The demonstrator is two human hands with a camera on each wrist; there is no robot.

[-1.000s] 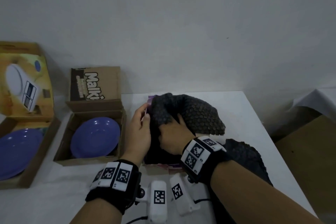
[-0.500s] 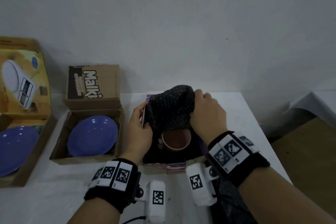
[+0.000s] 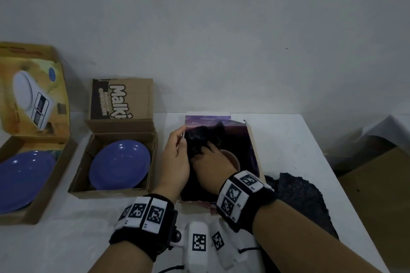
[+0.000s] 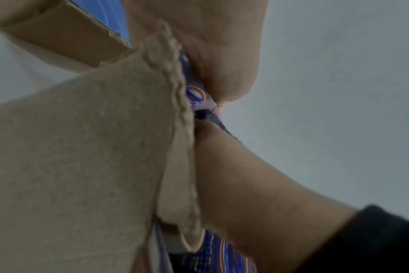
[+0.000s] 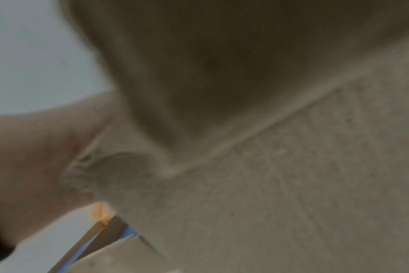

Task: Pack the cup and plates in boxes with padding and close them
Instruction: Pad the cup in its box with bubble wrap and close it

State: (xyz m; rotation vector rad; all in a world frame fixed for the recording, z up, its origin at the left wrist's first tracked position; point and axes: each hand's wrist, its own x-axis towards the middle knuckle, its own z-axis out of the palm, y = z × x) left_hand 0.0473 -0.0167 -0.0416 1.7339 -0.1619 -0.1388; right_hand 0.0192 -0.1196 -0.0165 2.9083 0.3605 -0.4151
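The brown cup [image 3: 234,158] is sitting inside the purple-printed box [image 3: 251,148] at the centre of the white tabletop [image 3: 295,153], only a curved part of its rim showing past the right hand [image 3: 214,167]. A wad of dark padding [image 3: 200,139] is bunching in the box at about 10 o'clock from the cup, against the box's left wall. The right hand is reaching down into the box with its fingers curling into that padding, so its grip is closing on the padding. The left hand [image 3: 176,162] is lying along the box's left wall, thumb and fingers pinching the top edge of the wall; the left wrist view is showing the thumb [image 4: 222,61] pressing on the printed inner face of the cardboard.

At 4 o'clock from the box, a second piece of dark padding [image 3: 301,197] is lying loose on the tabletop, partly under the right forearm.

At 9 o'clock from the purple-printed box, an open "Malki" cardboard box [image 3: 124,104] is holding a blue plate [image 3: 119,164], its lid flap standing up at the back. Farther out at 9 o'clock, an open box printed with a kitchen scale [image 3: 33,99] is holding a larger blue plate [image 3: 22,179]. A brown cardboard sheet [image 3: 381,195] is lying off the tabletop's edge at 3 o'clock.
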